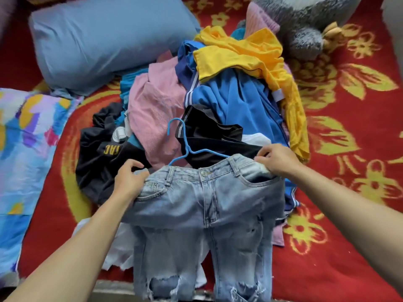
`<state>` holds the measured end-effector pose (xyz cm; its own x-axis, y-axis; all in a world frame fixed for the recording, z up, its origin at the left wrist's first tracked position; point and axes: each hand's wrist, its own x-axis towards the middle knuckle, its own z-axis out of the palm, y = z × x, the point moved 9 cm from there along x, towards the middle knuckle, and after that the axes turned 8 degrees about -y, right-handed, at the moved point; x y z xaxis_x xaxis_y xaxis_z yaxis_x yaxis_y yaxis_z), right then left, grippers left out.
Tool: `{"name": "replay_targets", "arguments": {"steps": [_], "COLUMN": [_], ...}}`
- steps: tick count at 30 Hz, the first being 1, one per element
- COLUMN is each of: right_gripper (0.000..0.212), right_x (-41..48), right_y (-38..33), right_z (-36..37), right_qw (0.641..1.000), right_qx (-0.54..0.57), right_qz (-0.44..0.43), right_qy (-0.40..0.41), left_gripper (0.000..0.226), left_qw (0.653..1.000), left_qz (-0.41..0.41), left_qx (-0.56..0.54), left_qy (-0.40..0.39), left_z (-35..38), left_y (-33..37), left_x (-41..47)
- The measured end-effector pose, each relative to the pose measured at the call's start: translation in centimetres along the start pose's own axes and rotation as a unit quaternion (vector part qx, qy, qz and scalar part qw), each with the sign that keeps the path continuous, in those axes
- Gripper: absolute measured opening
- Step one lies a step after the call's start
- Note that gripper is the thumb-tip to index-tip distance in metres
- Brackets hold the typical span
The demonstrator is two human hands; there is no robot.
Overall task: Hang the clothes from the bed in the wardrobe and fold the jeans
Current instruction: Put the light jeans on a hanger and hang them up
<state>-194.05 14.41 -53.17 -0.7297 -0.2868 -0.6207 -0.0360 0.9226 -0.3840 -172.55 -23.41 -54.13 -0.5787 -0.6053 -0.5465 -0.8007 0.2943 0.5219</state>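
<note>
Light blue ripped jeans (207, 205) lie front-up at the near edge of the bed, legs hanging toward me. My left hand (130, 178) grips the waistband's left corner. My right hand (277, 161) pinches the waistband's right corner. Just behind the waistband lies a blue wire hanger (185, 147) on a black garment (213, 140). Beyond it is a heap of clothes: a pink shirt (157, 105), a blue jacket with white stripes (235, 99), a yellow top (244, 55) and a black printed shirt (102, 153).
The bed has a red blanket with yellow flowers (349, 149). A blue pillow (98, 44) and a multicoloured pillow (26, 149) lie at the left. A grey plush toy (305, 22) sits at the back right. White cloth (117, 247) lies under the jeans.
</note>
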Motion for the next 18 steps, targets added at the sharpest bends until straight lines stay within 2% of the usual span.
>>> {"name": "replay_targets", "arguments": {"steps": [1, 4, 6, 7, 10, 15, 18], "right_gripper": [0.026, 0.039, 0.058, 0.058, 0.026, 0.036, 0.027], "right_x": [-0.7, -2.8, -3.8, -4.0, -5.2, -9.4, -12.6], "right_y": [-1.4, -5.5, -7.7, -8.5, -11.3, -15.3, -18.2], "right_z": [0.1, 1.4, 2.1, 2.5, 2.5, -1.7, -4.8], "right_qw": [0.999, 0.981, 0.969, 0.968, 0.959, 0.939, 0.935], "right_qx": [-0.016, -0.071, -0.108, -0.093, -0.022, 0.006, 0.036], "right_qz": [-0.042, -0.175, -0.216, -0.229, -0.278, -0.333, -0.346], "right_qy": [0.019, 0.047, 0.053, 0.044, 0.044, 0.09, 0.068], "left_gripper": [0.011, 0.056, 0.062, 0.062, 0.067, 0.065, 0.056], "left_qw": [1.0, 0.998, 0.996, 0.995, 0.992, 0.989, 0.984], "left_qz": [0.018, 0.044, 0.066, 0.077, 0.082, 0.113, 0.157], "left_qx": [0.017, 0.034, 0.055, 0.068, 0.081, 0.095, 0.08], "left_qy": [0.0, -0.009, 0.006, 0.016, 0.041, 0.026, 0.038], "left_z": [0.0, 0.0, -0.3, -0.5, -1.4, -4.2, -7.8], "left_y": [0.4, 1.7, 3.3, 4.0, 5.1, 6.5, 8.8], "left_x": [-0.2, -1.0, -1.8, -2.3, -3.5, -5.8, -8.3]}}
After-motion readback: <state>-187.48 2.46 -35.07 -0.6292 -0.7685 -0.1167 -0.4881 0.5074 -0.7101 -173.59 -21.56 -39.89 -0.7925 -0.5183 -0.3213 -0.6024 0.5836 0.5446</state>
